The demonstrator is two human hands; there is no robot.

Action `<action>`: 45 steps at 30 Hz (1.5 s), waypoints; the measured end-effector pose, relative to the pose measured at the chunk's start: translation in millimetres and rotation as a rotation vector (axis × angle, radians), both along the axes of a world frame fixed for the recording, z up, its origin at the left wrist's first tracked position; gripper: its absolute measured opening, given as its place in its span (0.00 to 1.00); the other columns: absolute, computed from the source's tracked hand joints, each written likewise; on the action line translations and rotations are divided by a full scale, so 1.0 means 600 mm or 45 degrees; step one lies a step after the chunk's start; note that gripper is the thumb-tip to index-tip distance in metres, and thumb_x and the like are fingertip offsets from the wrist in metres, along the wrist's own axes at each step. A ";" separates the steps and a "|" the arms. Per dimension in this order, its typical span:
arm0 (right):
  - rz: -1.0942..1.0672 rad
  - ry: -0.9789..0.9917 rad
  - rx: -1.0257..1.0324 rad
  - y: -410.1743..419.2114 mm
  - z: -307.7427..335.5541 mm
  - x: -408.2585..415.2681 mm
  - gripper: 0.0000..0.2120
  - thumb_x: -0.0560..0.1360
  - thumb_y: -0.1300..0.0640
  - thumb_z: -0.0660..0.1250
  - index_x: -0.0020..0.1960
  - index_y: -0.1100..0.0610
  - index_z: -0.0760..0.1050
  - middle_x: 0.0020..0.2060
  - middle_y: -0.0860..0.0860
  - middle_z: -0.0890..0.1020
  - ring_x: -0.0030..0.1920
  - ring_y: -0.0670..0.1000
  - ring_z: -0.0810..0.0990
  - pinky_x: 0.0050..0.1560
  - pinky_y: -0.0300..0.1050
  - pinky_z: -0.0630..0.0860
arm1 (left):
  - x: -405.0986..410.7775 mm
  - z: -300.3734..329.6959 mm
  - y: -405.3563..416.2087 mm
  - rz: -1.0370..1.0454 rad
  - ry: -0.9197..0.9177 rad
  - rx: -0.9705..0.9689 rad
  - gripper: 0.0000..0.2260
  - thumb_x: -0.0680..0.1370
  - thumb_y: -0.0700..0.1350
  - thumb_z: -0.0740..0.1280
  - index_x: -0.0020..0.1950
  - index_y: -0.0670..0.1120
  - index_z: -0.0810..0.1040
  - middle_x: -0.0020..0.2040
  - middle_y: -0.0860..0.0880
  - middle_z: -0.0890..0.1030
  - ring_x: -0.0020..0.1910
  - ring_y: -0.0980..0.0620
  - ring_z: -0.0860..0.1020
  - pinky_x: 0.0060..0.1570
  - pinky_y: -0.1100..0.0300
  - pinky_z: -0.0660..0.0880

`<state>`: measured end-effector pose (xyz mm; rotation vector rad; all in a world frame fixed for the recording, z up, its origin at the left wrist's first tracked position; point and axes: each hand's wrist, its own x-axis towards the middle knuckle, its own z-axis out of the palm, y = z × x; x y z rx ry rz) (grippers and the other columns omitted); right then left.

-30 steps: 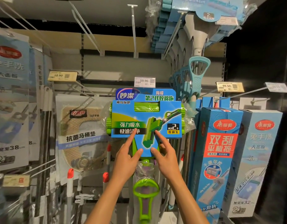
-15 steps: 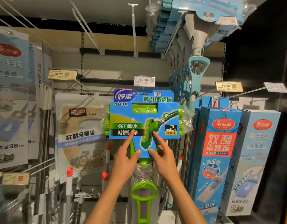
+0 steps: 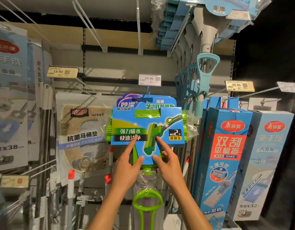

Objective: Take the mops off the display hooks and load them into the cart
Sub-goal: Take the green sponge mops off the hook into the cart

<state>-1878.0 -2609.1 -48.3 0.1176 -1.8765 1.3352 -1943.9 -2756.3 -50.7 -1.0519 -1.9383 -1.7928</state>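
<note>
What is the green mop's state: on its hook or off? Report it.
On, it seems: the green mop hangs with its card top at the hook; both hands only pinch its lower card.

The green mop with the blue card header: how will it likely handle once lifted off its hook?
The green mop is long, so it probably swings below the left hand and right hand. Its blue card looks thin and may bend. The plastic wrap could be slippery.
</note>
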 end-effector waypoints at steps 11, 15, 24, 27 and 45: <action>-0.012 0.021 0.003 0.002 -0.018 0.004 0.29 0.79 0.64 0.68 0.72 0.38 0.68 0.68 0.33 0.74 0.66 0.42 0.75 0.69 0.54 0.73 | -0.007 -0.023 0.009 0.034 0.006 0.022 0.33 0.80 0.44 0.70 0.73 0.75 0.60 0.67 0.36 0.76 0.25 0.50 0.67 0.27 0.67 0.67; -0.004 0.074 0.001 -0.002 -0.012 0.013 0.29 0.79 0.65 0.68 0.71 0.39 0.68 0.67 0.31 0.73 0.71 0.39 0.71 0.72 0.50 0.71 | 0.006 -0.011 0.005 0.054 0.032 0.002 0.33 0.80 0.42 0.69 0.75 0.70 0.61 0.59 0.26 0.75 0.21 0.57 0.60 0.24 0.70 0.60; -0.004 0.100 0.031 -0.004 0.022 0.009 0.29 0.79 0.64 0.68 0.72 0.38 0.68 0.68 0.33 0.74 0.70 0.44 0.73 0.69 0.55 0.73 | -0.005 0.011 0.005 0.018 0.125 0.048 0.34 0.80 0.43 0.69 0.72 0.77 0.59 0.74 0.59 0.71 0.23 0.55 0.61 0.26 0.68 0.64; -0.010 0.086 0.031 -0.002 0.028 0.001 0.30 0.79 0.64 0.68 0.71 0.35 0.68 0.68 0.34 0.74 0.68 0.51 0.76 0.66 0.59 0.75 | -0.001 0.026 0.003 0.006 0.095 0.014 0.34 0.80 0.43 0.69 0.73 0.76 0.60 0.76 0.64 0.66 0.24 0.54 0.64 0.27 0.66 0.67; -0.002 0.055 0.003 0.026 0.026 -0.073 0.31 0.79 0.64 0.67 0.70 0.33 0.67 0.71 0.44 0.75 0.53 0.43 0.70 0.55 0.47 0.77 | -0.060 0.045 0.023 0.002 -0.037 -0.058 0.31 0.80 0.44 0.70 0.77 0.67 0.61 0.75 0.64 0.65 0.66 0.68 0.64 0.46 0.78 0.67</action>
